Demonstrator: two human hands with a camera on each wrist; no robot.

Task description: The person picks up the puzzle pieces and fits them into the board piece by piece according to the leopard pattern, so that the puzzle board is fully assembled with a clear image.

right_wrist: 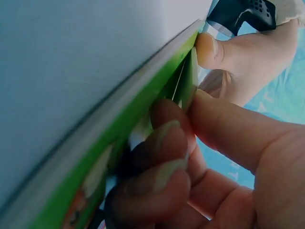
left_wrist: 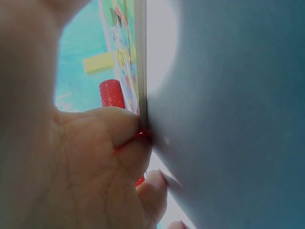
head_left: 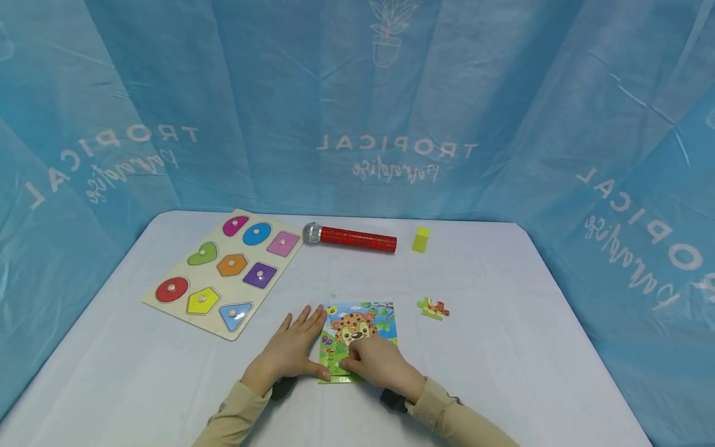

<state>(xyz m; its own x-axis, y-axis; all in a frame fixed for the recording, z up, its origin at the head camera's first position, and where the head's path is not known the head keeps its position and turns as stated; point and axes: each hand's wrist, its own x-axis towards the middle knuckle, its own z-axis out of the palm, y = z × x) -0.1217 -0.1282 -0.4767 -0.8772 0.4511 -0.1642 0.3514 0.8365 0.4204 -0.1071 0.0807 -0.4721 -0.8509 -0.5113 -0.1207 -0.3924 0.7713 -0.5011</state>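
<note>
A jigsaw puzzle (head_left: 349, 315) with a cartoon leopard lies flat on the white table. My left hand (head_left: 293, 354) rests along its left edge with fingers extended, and its thumb touches the lower-left corner. Near the bottom of the picture my right hand (head_left: 380, 363) pinches a green puzzle piece (right_wrist: 191, 76) between thumb and curled fingers. That piece stands tilted up from the puzzle's frame in the right wrist view. The right hand hides the puzzle's lower-right part. A loose pair of joined-looking puzzle pieces (head_left: 433, 308), green and orange-brown, lies to the right.
A wooden shape board (head_left: 215, 290) with colored knobbed pieces lies at the left. Toward the back are a red toy microphone (head_left: 357, 239) and a yellow-green block (head_left: 421, 239). A blue printed curtain (head_left: 357, 93) hangs behind and beside the table (head_left: 503, 372).
</note>
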